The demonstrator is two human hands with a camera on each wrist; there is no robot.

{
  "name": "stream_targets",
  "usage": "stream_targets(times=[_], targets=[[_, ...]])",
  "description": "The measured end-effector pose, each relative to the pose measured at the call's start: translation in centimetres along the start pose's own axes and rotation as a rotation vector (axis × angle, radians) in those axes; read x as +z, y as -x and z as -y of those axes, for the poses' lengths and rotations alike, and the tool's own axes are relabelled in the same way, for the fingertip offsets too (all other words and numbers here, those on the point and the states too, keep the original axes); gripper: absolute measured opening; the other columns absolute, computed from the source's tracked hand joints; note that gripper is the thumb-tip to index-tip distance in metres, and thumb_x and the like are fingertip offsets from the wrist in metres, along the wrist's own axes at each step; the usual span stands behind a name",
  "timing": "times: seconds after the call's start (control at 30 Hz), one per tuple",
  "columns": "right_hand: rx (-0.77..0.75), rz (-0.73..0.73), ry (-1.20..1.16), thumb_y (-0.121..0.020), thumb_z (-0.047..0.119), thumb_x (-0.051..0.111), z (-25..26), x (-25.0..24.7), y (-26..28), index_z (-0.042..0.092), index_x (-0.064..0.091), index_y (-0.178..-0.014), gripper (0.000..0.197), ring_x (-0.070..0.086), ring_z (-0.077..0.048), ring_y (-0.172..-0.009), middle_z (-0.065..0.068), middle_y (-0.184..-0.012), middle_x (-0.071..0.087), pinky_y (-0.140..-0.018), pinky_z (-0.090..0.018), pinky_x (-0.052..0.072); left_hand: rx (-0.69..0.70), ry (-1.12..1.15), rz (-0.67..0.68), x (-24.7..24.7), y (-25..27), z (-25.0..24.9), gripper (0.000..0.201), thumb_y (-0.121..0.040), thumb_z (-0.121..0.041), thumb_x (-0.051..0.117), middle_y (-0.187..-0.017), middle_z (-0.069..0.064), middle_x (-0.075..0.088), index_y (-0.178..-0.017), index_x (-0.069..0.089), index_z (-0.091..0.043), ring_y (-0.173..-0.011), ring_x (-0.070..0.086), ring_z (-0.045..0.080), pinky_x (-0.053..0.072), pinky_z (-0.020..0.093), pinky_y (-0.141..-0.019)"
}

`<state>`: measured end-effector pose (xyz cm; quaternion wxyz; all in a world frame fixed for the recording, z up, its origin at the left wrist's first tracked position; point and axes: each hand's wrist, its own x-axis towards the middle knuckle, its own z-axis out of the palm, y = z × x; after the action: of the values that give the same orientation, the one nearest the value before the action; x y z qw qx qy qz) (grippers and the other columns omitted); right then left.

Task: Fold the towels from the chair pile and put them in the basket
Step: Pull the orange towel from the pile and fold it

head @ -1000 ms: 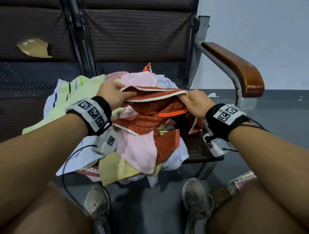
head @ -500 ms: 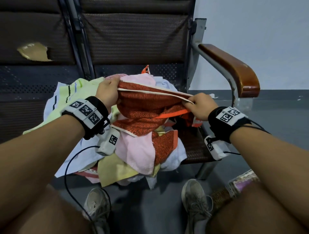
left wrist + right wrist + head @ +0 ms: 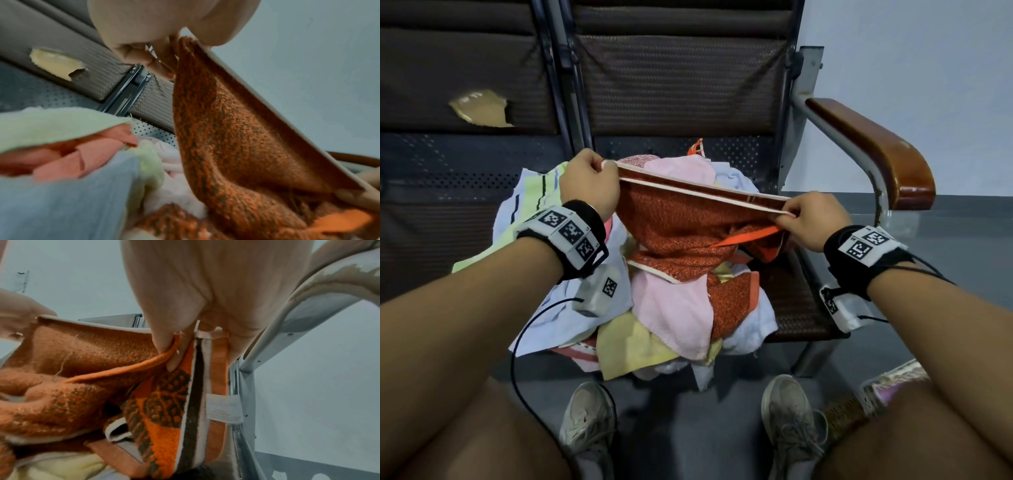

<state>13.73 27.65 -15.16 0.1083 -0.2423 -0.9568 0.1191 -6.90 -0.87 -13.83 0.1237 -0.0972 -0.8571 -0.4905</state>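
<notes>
Orange towel (image 3: 685, 222): stretched by its cream-trimmed top edge between both hands, raised above the chair pile; lower half sagging and lying on the heap.
Left hand (image 3: 589, 185): clenched round the left corner of the cream edge, thumb and fingers pinching the cloth; same pinch visible in the left wrist view (image 3: 156, 53).
Right hand (image 3: 813, 219): pinching the right corner, fingers curled over the trim; in the right wrist view (image 3: 205, 321) several layers bunched in the grip, a white care label (image 3: 224, 408) hanging just below.
Chair pile (image 3: 671, 308): pink, yellow, white and striped green towels heaped on the seat, some spilling over the front edge toward the floor.
Basket (image 3: 859, 407): only a woven corner showing by the right knee, near the right shoe; contents hidden.
Risk, snag: lower half probably tangled with a second orange cloth (image 3: 732, 301) beneath; lifting further likely drags neighbours off the seat.
Risk, spill: overhanging towels at the front edge look ready to slide to the floor if the heap shifts.
Risk, bad fold: bunched layers in the right pinch may mean a wrong corner held, giving a skewed fold.
Risk, armrest: wooden armrest (image 3: 876, 150) close to the right hand; cloth could catch on its metal support.
</notes>
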Motion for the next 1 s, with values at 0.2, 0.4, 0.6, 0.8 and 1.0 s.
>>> stream_targets(times=[0.2, 0.4, 0.6, 0.8, 1.0], targets=[[-0.032, -0.07, -0.259, -0.095, 0.016, 0.053, 0.7, -0.4, 0.3, 0.027, 0.072, -0.11, 0.026, 0.066, -0.025, -0.077, 0.0, -0.077, 0.066, -0.076, -0.035, 0.054, -0.217, 0.118, 0.076, 0.8, -0.4, 0.3, 0.025, -0.094, -0.03, 0.043, -0.099, 0.01, 0.062, -0.094, 0.058, -0.01, -0.101, 0.058, 0.03, 0.041, 0.035, -0.083], [-0.046, -0.06, -0.26, -0.088, 0.005, 0.043, 2.5, -2.3, 0.2, 0.025, 0.054, -0.125, 0.043, 0.065, -0.029, -0.084, -0.008, -0.095, 0.071, -0.08, -0.036, 0.051, -0.07, -0.091, 0.167, -0.5, -0.1, 0.2, 0.049, -0.102, -0.032, 0.035, -0.113, 0.029, 0.064, -0.103, 0.066, 0.006, -0.11, 0.058, 0.043, 0.042, 0.039, -0.09], [-0.023, -0.097, -0.169, -0.078, 0.003, 0.04, 5.0, -7.2, -1.0, 0.016, 0.058, -0.069, 0.024, 0.062, -0.034, -0.084, -0.01, -0.077, 0.063, -0.075, -0.035, 0.049, -0.063, 0.41, 0.273, -4.1, -0.1, -4.7, 0.026, -0.081, -0.035, 0.05, -0.074, 0.01, 0.059, -0.074, 0.065, -0.015, -0.075, 0.054, 0.027, 0.041, 0.038, -0.071], [-0.013, -0.206, -0.365, -0.088, 0.012, 0.041, 6.8, -14.4, -2.1, 0.002, 0.052, -0.067, 0.026, 0.049, -0.026, -0.077, -0.014, -0.073, 0.051, -0.069, -0.036, 0.036, 0.044, 0.577, 0.387, -8.6, -1.9, -10.2, 0.017, -0.072, -0.006, 0.063, -0.065, -0.003, 0.063, -0.082, 0.062, -0.02, -0.053, 0.058, 0.013, 0.049, 0.027, -0.053], [-0.087, -0.217, -0.514, -0.091, 0.051, 0.058, 7.2, -18.3, -1.0, 0.008, 0.051, -0.059, 0.054, 0.039, -0.005, -0.055, 0.007, -0.058, 0.042, -0.059, -0.029, 0.032, 0.203, 0.536, 0.294, -10.9, -2.9, -12.0, 0.019, -0.085, -0.018, 0.076, -0.076, -0.01, 0.073, -0.103, 0.075, -0.012, -0.068, 0.064, -0.002, 0.05, 0.015, -0.062]])
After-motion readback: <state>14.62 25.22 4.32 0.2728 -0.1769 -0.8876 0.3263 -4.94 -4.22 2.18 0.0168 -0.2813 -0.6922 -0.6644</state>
